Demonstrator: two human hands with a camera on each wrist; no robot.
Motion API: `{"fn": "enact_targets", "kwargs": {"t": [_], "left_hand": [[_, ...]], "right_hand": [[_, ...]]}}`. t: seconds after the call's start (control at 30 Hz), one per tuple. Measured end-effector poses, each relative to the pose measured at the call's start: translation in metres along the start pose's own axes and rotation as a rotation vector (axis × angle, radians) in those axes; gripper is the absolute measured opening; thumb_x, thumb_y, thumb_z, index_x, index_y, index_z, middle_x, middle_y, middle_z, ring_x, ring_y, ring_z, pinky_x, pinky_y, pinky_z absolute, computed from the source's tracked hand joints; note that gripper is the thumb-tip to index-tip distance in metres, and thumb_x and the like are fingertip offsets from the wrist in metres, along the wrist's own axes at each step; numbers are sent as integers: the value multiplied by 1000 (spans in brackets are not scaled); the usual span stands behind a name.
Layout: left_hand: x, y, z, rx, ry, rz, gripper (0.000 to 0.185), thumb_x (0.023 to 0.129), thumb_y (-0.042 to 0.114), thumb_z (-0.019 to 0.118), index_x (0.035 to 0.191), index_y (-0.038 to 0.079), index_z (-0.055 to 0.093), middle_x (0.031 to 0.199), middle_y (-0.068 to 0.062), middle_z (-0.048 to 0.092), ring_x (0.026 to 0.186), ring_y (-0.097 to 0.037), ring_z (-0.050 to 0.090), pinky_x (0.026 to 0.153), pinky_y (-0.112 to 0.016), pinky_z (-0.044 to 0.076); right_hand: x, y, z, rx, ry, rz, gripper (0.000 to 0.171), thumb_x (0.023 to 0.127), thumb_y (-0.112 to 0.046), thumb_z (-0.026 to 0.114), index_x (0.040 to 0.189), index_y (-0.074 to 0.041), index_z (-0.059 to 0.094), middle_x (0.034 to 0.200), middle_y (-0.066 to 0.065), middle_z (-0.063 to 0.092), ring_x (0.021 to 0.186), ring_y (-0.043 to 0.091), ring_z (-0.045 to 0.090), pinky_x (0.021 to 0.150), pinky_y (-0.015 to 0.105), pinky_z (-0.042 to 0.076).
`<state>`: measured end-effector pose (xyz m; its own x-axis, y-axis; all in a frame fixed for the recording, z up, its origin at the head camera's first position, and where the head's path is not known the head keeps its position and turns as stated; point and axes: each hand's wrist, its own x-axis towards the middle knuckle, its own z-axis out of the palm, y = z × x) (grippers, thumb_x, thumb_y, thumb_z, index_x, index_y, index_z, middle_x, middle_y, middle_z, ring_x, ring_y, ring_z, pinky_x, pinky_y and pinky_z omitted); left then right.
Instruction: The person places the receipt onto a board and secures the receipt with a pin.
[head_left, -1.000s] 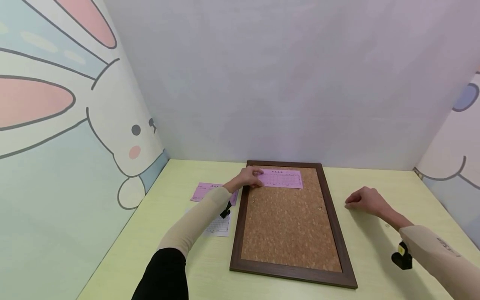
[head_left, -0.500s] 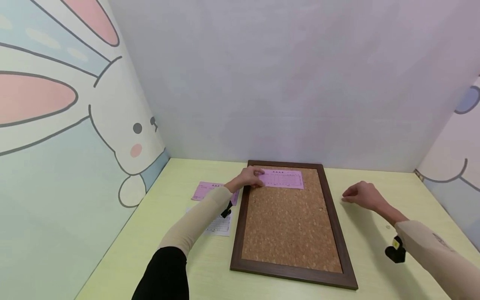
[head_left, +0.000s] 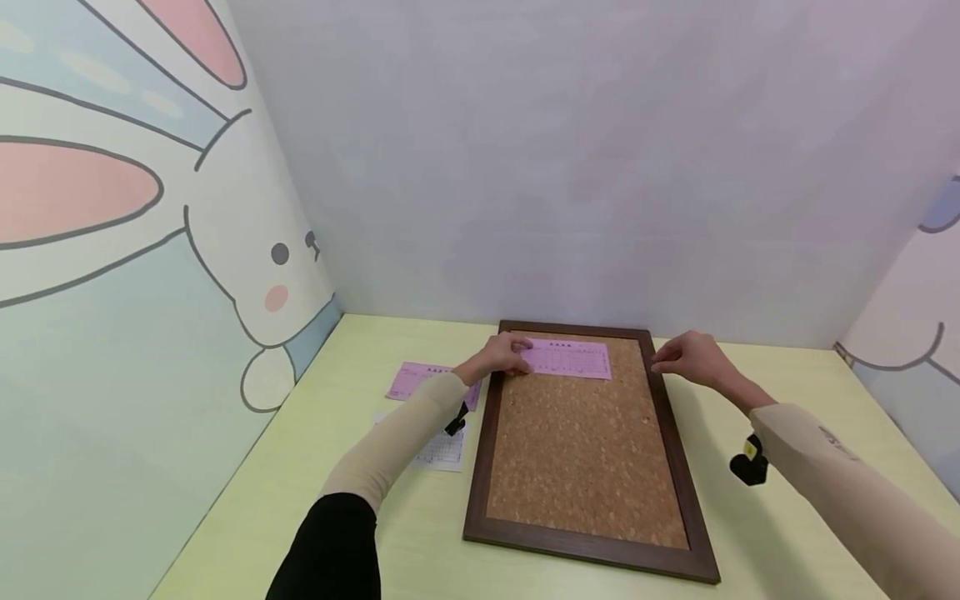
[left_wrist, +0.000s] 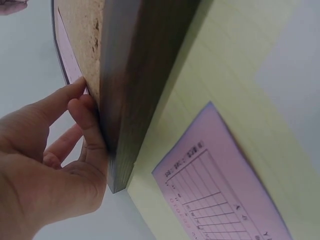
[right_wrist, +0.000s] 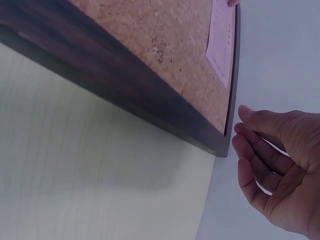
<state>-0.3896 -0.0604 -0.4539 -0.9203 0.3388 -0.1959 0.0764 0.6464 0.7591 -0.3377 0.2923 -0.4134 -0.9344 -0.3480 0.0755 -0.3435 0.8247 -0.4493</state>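
A pink printed slip [head_left: 570, 358] lies across the upper part of a cork board [head_left: 585, 458] with a dark brown wooden frame. My left hand [head_left: 506, 353] holds the slip's left end, thumb and index finger at its edge. In the left wrist view, those fingertips [left_wrist: 80, 87] meet the slip close by the frame. Beyond the board's upper right edge is my right hand [head_left: 693, 357], raised over the frame. Its thumb and fingers are loosely bent in the right wrist view, the thumb tip close to the index tip, and nothing shows between them.
Left of the board, another pink slip [head_left: 420, 379] lies on the pale yellow table [head_left: 247, 533], partly under my left forearm. A white printed sheet [head_left: 442, 450] sits nearer. A grey-white wall [head_left: 562, 167] stands behind the board, and a rabbit-painted wall [head_left: 225, 267] rises at left.
My right hand has risen from beside the board and moved left and away from me to the frame's upper right. The left hand stays at the pink slip.
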Motion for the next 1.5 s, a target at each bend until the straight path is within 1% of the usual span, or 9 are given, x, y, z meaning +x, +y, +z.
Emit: {"fn": "enact_targets", "kwargs": {"t": [0.23, 0.4, 0.57, 0.7, 0.8, 0.93, 1.13, 1.33, 1.5], "left_hand": [[1, 3, 2, 25, -5, 30, 54, 89, 9, 79, 139, 4, 62, 71, 1, 53, 55, -7, 51, 55, -18, 45], [1, 5, 3, 16, -2, 36, 54, 88, 8, 79, 139, 3, 62, 75, 0, 54, 55, -7, 51, 54, -18, 45], [2, 4, 3, 22, 7, 31, 54, 87, 10, 80, 138, 5, 63, 75, 0, 54, 55, -7, 51, 54, -18, 45], [2, 3, 3, 21, 6, 28, 54, 88, 10, 80, 139, 5, 62, 76, 0, 54, 56, -7, 52, 54, -18, 45], [2, 3, 2, 22, 7, 22, 54, 88, 10, 79, 139, 6, 62, 74, 0, 54, 55, -7, 51, 54, -19, 45], [3, 1, 2, 27, 5, 18, 54, 88, 10, 80, 139, 6, 62, 70, 1, 54, 54, -7, 51, 54, -19, 45], [1, 0, 1, 29, 10, 21, 53, 88, 10, 80, 139, 5, 63, 71, 1, 54, 55, -7, 51, 54, -19, 45], [0, 1, 0, 13, -3, 15, 53, 89, 9, 79, 139, 5, 62, 72, 1, 53, 56, -9, 52, 54, -19, 45], [-1, 1, -1, 11, -17, 12, 53, 90, 9, 78, 140, 4, 61, 70, 1, 53, 56, -10, 51, 54, -20, 45]], "right_hand": [[20, -12, 16, 39, 56, -42, 11, 87, -4, 74, 90, 6, 76, 82, 17, 76, 67, 17, 66, 58, 33, 53], [31, -25, 25, 41, 36, -20, 16, 90, -6, 73, 97, 8, 76, 90, 22, 77, 76, 26, 71, 66, 41, 57], [39, -36, 31, 53, 33, -24, 18, 90, -7, 75, 98, 9, 76, 92, 22, 77, 77, 25, 71, 65, 37, 56], [44, -44, 32, 128, -8, 17, 21, 93, -10, 73, 102, 8, 76, 97, 22, 77, 76, 18, 63, 64, 31, 51], [48, -47, 32, 201, -31, 72, 23, 94, -12, 72, 106, 8, 76, 101, 23, 76, 76, 16, 57, 64, 28, 47], [52, -44, 37, 253, -28, 110, 23, 95, -11, 71, 108, 8, 75, 103, 23, 76, 77, 16, 55, 64, 27, 46], [56, -41, 48, 286, -27, 144, 24, 95, -11, 71, 110, 8, 74, 101, 21, 75, 77, 15, 55, 63, 25, 46], [60, -45, 52, 300, -30, 196, 27, 98, -15, 68, 115, 5, 73, 115, 25, 72, 89, 23, 57, 71, 26, 46], [63, -53, 54, 320, -31, 195, 28, 99, -15, 68, 118, 5, 73, 121, 26, 70, 93, 25, 56, 75, 27, 46]]}}
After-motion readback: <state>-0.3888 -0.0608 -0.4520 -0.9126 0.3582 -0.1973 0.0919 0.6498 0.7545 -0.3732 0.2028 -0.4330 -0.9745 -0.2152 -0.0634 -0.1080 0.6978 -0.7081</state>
